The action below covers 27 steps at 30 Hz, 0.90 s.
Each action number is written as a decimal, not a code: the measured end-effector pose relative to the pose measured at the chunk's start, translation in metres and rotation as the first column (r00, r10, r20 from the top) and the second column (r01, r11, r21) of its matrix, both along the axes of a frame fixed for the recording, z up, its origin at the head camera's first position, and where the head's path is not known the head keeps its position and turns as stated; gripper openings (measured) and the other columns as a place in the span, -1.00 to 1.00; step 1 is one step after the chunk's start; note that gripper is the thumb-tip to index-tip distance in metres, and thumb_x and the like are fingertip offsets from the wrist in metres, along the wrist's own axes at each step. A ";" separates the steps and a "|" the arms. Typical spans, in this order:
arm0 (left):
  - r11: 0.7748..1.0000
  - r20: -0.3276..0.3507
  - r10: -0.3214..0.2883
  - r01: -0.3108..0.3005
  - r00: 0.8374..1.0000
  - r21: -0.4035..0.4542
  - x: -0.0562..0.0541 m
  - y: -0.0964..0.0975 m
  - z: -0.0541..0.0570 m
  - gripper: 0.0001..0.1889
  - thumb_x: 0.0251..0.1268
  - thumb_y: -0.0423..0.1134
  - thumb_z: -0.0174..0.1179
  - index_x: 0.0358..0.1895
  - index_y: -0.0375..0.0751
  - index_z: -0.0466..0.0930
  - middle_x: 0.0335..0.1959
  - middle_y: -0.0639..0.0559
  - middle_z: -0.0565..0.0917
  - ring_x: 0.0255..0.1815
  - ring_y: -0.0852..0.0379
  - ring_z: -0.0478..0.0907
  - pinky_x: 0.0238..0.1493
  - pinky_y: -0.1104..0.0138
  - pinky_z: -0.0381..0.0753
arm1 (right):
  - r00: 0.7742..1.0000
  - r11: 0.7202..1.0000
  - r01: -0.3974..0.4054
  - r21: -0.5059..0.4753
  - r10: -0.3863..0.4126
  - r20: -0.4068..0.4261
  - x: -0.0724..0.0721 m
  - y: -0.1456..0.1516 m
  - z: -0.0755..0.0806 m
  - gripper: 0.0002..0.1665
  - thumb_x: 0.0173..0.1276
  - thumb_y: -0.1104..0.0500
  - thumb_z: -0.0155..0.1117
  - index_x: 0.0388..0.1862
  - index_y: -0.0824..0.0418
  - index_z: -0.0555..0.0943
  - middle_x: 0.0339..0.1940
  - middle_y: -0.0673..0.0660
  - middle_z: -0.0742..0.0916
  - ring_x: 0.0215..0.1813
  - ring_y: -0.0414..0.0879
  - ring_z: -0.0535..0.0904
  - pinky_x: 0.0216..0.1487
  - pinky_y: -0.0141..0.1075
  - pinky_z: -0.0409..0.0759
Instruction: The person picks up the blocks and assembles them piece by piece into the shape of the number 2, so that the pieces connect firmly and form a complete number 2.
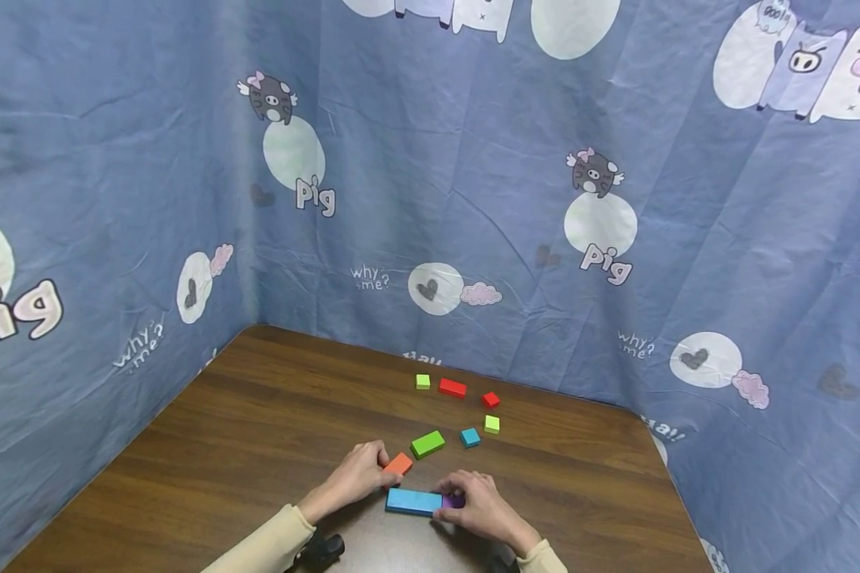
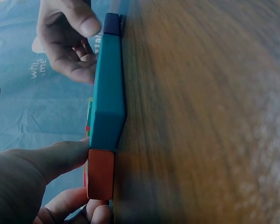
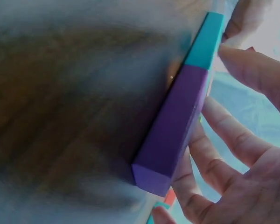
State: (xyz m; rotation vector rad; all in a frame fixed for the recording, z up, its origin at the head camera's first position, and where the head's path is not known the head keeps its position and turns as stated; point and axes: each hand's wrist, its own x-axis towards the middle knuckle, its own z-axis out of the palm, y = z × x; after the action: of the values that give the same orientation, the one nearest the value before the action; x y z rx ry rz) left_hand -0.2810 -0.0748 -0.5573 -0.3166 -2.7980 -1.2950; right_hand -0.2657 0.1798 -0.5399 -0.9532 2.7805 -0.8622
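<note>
Table (image 1: pixel 272 430), dark wood grain. Backed and flanked by a blue curtain (image 1: pixel 430 199), printed with pigs, hearts and lettering.

Loose pieces are scattered beyond the hands. Nearest the work, a green block (image 1: pixel 428 445) is laid aslant, just past the far end of the orange block (image 1: pixel 400 463). To its right a small blue cube (image 1: pixel 470 438) is seen, then a yellow-green cube (image 1: pixel 492 424). Farther back, near the curtain: a small red block (image 1: pixel 490 399), a longer red block (image 1: pixel 452 387), and a second yellow-green cube (image 1: pixel 423 382).

The view of the purple block (image 3: pixel 170 121) is partly blocked from the head by the right hand (image 1: pixel 478 503); it is better seen from the right wrist.

The orange block is pinched between thumb and fingers of the left hand (image 1: pixel 358 473), set at an angle just beside the left end of the blue block (image 1: pixel 413 500); contact cannot be told. Blue and purple are laid flat, end to end and touching, in one straight bar; both smooth, oblong, evenly coloured. The right hand is curved about the purple end, thumb and fingers apart; whether it is gripped cannot be told.
</note>
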 end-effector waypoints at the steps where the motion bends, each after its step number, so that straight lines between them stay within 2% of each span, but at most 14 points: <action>1: 1.000 -0.002 -0.001 0.001 1.000 0.000 0.000 0.000 0.000 -0.67 -0.11 -0.15 0.49 -0.46 -0.18 0.48 -0.55 0.12 0.48 -0.55 0.21 0.33 -0.57 0.41 0.25 | 1.000 1.000 -0.001 -0.005 0.001 0.005 -0.001 0.000 0.001 -0.60 0.16 -0.17 0.40 -0.08 -0.02 0.65 -0.22 -0.20 0.70 -0.15 -0.31 0.53 -0.12 -0.26 0.18; 7: 1.000 -0.004 -0.005 0.005 1.000 0.002 -0.001 0.000 0.001 -0.67 -0.11 -0.15 0.49 -0.46 -0.18 0.48 -0.55 0.12 0.48 -0.55 0.21 0.32 -0.57 0.40 0.24 | 1.000 1.000 0.011 -0.018 -0.011 -0.002 -0.008 0.004 0.010 -0.57 0.23 -0.18 0.34 -0.03 0.01 0.63 -0.17 -0.09 0.73 -0.11 -0.22 0.58 -0.08 -0.20 0.22; 15: 1.000 -0.008 -0.014 0.014 1.000 -0.001 -0.002 0.001 0.001 -0.67 -0.10 -0.15 0.49 -0.46 -0.19 0.48 -0.55 0.12 0.48 -0.56 0.22 0.32 -0.58 0.41 0.25 | 0.998 0.998 0.033 -0.058 -0.030 0.049 -0.023 0.017 0.016 -0.54 0.25 -0.09 0.35 0.04 0.12 0.60 -0.11 0.04 0.73 -0.08 -0.06 0.63 -0.10 -0.20 0.54; 20: 1.000 0.017 -0.015 0.015 1.000 0.000 -0.001 0.000 0.001 -0.67 -0.08 -0.15 0.49 -0.44 -0.20 0.48 -0.54 0.10 0.48 -0.54 0.20 0.32 -0.57 0.41 0.24 | 0.997 0.995 0.081 -0.050 -0.080 0.017 -0.030 0.026 0.017 -0.54 0.23 -0.06 0.38 0.04 0.13 0.60 -0.11 0.06 0.71 -0.05 0.00 0.60 -0.06 -0.14 0.50; 27: 1.000 0.055 -0.016 0.015 0.998 0.009 0.000 -0.001 0.001 -0.67 -0.05 -0.15 0.47 -0.42 -0.21 0.49 -0.52 0.08 0.49 -0.51 0.18 0.33 -0.54 0.40 0.24 | 0.989 0.987 0.144 -0.076 -0.145 -0.015 -0.040 0.033 0.018 -0.51 0.17 -0.03 0.43 0.05 0.11 0.60 -0.12 0.06 0.73 -0.07 0.02 0.56 -0.01 -0.06 0.20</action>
State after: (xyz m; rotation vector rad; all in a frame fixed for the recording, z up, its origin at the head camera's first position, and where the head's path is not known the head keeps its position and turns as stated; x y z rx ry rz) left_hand -0.2805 -0.0757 -0.5561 -0.3077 -2.8394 -1.3388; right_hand -0.3058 0.2133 -0.5221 -0.7818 2.8832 -0.9878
